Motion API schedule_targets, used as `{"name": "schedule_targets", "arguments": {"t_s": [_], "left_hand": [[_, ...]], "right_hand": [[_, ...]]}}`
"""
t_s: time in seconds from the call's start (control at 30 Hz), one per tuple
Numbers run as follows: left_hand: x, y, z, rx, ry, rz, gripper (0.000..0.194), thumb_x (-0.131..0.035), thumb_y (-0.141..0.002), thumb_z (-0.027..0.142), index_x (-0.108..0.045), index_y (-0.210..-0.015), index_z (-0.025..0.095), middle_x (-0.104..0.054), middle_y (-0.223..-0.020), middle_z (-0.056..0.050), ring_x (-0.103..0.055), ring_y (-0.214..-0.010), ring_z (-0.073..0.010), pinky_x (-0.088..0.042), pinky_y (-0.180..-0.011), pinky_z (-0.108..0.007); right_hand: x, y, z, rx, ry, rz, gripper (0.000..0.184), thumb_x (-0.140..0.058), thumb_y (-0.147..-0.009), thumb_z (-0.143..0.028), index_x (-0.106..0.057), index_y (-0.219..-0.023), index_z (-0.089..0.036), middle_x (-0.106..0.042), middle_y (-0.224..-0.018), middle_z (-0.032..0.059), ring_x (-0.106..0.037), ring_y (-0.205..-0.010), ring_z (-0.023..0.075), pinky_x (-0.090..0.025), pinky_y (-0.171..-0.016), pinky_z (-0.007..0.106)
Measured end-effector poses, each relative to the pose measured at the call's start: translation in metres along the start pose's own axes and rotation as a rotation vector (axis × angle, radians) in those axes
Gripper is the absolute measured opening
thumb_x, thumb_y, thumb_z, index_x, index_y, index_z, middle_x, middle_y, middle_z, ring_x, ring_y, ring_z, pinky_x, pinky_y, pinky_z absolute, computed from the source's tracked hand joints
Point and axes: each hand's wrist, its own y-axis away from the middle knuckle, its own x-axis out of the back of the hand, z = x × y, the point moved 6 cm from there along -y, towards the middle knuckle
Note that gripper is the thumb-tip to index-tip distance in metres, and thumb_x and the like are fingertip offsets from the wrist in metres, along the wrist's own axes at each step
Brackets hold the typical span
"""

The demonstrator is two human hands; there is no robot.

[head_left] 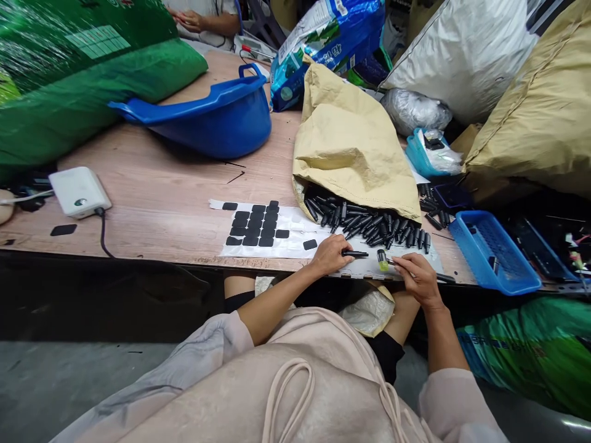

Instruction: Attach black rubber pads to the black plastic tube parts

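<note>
At the table's front edge, my left hand has its fingers closed on a slim black tube that points right. To the right, my right hand grips the handle of a small mallet with a black and yellow-green head. The mallet's head is just right of the tube's tip, apart from it. Behind both hands lies a heap of similar black tubes, spilling from the mouth of a tan woven sack. Left of my left hand, black rounded patches lie in rows on a white sheet.
A blue basin stands behind on the left, near a white box with cables. On the right are a blue basket and a teal tray. Large sacks crowd the back. Another person's hands show at the far side.
</note>
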Motion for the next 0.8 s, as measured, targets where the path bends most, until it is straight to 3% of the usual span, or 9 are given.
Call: {"name": "schedule_targets", "arguments": {"t_s": [0.1, 0.2, 0.43, 0.5, 0.57, 0.63, 0.7, 0.8], "left_hand": [[0.0, 0.0, 0.0, 0.0, -0.005, 0.008, 0.012, -0.081, -0.08, 0.026, -0.076, -0.09, 0.02, -0.067, -0.093, -0.005, -0.062, -0.097, -0.023, -0.052, -0.09, -0.035], [-0.001, 0.0, 0.001, -0.012, -0.013, 0.011, 0.012, -0.082, -0.08, 0.025, -0.076, -0.09, 0.02, -0.067, -0.092, -0.005, -0.063, -0.097, -0.0231, -0.052, -0.09, -0.036], [0.005, 0.009, 0.008, -0.129, 0.029, 0.013, 0.015, -0.08, -0.083, 0.027, -0.072, -0.093, 0.019, -0.067, -0.093, -0.004, -0.064, -0.092, -0.0206, -0.051, -0.084, -0.032], [0.003, 0.026, 0.019, -0.251, 0.08, -0.076, 0.016, -0.074, -0.09, 0.031, -0.071, -0.1, 0.019, -0.068, -0.097, -0.005, -0.064, -0.091, -0.0184, -0.05, -0.081, -0.029], [-0.006, 0.052, 0.032, -0.385, 0.09, -0.238, 0.018, -0.068, -0.095, 0.035, -0.07, -0.106, 0.021, -0.07, -0.101, -0.005, -0.066, -0.09, -0.0169, -0.049, -0.078, -0.026], [-0.021, 0.079, 0.038, -0.43, 0.031, -0.405, 0.02, -0.065, -0.097, 0.037, -0.07, -0.109, 0.022, -0.072, -0.103, -0.005, -0.067, -0.088, -0.017, -0.048, -0.074, -0.026], [-0.037, 0.095, 0.03, -0.32, -0.054, -0.498, 0.021, -0.065, -0.095, 0.036, -0.071, -0.11, 0.022, -0.073, -0.107, -0.005, -0.069, -0.088, -0.0187, -0.048, -0.071, -0.027], [-0.057, 0.103, -0.004, 0.045, -0.073, -0.566, 0.023, -0.066, -0.092, 0.036, -0.073, -0.109, 0.023, -0.074, -0.109, -0.006, -0.071, -0.094, -0.0221, -0.05, -0.074, -0.028]], "right_hand": [[-0.006, 0.003, 0.023, 0.037, 0.064, -0.082, 0.023, -0.061, -0.098, -0.03, -0.081, -0.108, -0.03, -0.071, -0.09, 0.0041, -0.062, -0.084, 0.0189, -0.049, -0.079, 0.036], [-0.013, 0.007, 0.035, -0.01, 0.035, -0.07, 0.024, -0.059, -0.098, -0.031, -0.081, -0.106, -0.029, -0.071, -0.094, 0.0044, -0.063, -0.087, 0.0194, -0.048, -0.081, 0.037], [-0.02, 0.014, 0.036, -0.155, -0.044, 0.003, 0.026, -0.056, -0.094, -0.035, -0.08, -0.101, -0.027, -0.071, -0.095, 0.0037, -0.063, -0.092, 0.022, -0.045, -0.087, 0.04], [-0.02, 0.014, 0.035, -0.179, -0.036, 0.02, 0.029, -0.052, -0.097, -0.035, -0.08, -0.098, -0.027, -0.071, -0.094, 0.0035, -0.063, -0.091, 0.0214, -0.044, -0.086, 0.04], [-0.02, 0.013, 0.036, -0.193, -0.008, 0.038, 0.03, -0.052, -0.098, -0.037, -0.08, -0.095, -0.027, -0.071, -0.092, 0.0034, -0.063, -0.091, 0.0211, -0.042, -0.085, 0.039], [-0.021, 0.013, 0.035, -0.189, 0.011, 0.054, 0.028, -0.054, -0.098, -0.038, -0.08, -0.094, -0.027, -0.071, -0.091, 0.0033, -0.063, -0.09, 0.0208, -0.042, -0.084, 0.039], [-0.022, 0.013, 0.035, -0.181, 0.02, 0.067, 0.027, -0.056, -0.098, -0.039, -0.08, -0.093, -0.026, -0.071, -0.091, 0.0032, -0.063, -0.089, 0.0205, -0.041, -0.084, 0.038], [-0.023, 0.013, 0.035, -0.174, 0.027, 0.083, 0.025, -0.058, -0.097, -0.039, -0.08, -0.092, -0.026, -0.071, -0.09, 0.0027, -0.062, -0.088, 0.0201, -0.041, -0.084, 0.037]]}}
